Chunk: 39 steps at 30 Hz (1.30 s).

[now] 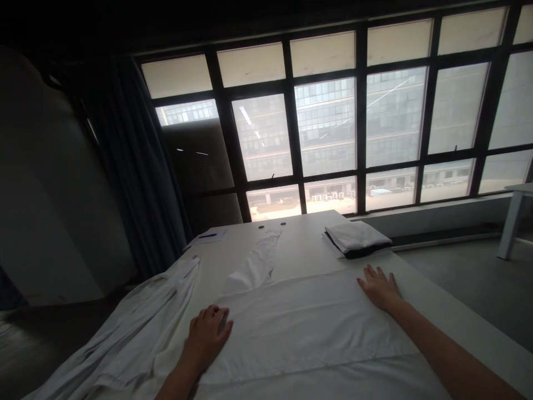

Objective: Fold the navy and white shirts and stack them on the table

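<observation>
A white garment (316, 322) is spread over the white table, with one sleeve (258, 264) stretched toward the far end. My left hand (207, 336) rests at the garment's left side, fingers slightly bent and thumb held apart, gripping nothing that I can see. On the right side, my right hand (380, 288) lies flat on the cloth near its far right corner, fingers spread. Beyond the right hand sits a folded stack of white and black cloth (357, 238). Another white garment (145, 328) lies loosely crumpled along the table's left edge.
Paper with a blue pen (208, 236) lies at the far left of the table (300, 253). Two round dark inserts are set into the far tabletop. A dark curtain (129, 166) hangs at left, large windows stand behind, and another white table (514, 216) is at right.
</observation>
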{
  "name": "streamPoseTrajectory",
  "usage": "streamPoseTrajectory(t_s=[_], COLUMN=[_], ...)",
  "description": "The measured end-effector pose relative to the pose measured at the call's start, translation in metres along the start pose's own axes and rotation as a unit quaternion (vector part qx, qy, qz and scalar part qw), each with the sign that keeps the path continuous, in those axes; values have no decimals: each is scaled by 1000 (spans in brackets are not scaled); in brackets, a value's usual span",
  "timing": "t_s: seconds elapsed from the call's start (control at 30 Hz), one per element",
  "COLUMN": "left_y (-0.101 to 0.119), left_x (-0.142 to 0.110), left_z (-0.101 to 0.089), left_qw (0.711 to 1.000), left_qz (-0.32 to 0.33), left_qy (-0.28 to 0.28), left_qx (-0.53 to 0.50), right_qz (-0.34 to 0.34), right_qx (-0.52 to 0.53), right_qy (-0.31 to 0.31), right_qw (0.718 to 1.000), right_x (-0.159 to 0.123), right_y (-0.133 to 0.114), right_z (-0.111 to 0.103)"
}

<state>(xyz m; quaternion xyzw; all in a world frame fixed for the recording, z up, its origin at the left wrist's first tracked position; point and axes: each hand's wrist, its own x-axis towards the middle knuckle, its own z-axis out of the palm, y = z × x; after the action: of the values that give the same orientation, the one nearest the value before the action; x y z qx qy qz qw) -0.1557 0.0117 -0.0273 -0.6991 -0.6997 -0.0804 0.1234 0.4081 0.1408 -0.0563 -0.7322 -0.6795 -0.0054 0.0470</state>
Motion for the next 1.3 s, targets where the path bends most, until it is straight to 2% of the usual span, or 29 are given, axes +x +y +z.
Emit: streamPoseTrajectory(t_s=[0.1,0.17,0.23,0.37,0.43,0.53,0.63,0.7,0.93,1.13,1.3], left_y=[17,30,44,54,45,23,11,15,67,104,127], left_x=[-6,-12,-20,-40,-50,-61,-65,-60,-10,25,46], left_z=[-13,-16,-15,-5,2,11,17,17,9,17,21], left_qw=[999,998,998,999,997,993,993,993,991,991,990], left_qz=[42,38,17,-1,2,7,16,20,42,49,53], left_qy=[4,-6,-13,-39,-73,-117,-117,-114,-111,-108,-108], left_qx=[24,46,60,30,-1,-32,-28,-25,-58,-65,-69], right_qz=[25,-15,-77,-183,-217,-248,-234,-212,-173,-146,-131], right_qx=[-70,-91,-64,55,93,118,119,114,91,65,55], right_qy=[108,151,134,29,-1,-18,-25,-29,-27,-22,-17], right_qw=[991,984,986,981,972,961,965,970,980,987,990], right_x=[-12,-28,-52,-109,-132,-146,-141,-133,-94,-53,-27], right_y=[2,-14,-38,-84,-91,-81,-62,-52,-20,26,48], right_z=[-3,-7,-11,-8,-4,-4,-8,-10,-5,7,14])
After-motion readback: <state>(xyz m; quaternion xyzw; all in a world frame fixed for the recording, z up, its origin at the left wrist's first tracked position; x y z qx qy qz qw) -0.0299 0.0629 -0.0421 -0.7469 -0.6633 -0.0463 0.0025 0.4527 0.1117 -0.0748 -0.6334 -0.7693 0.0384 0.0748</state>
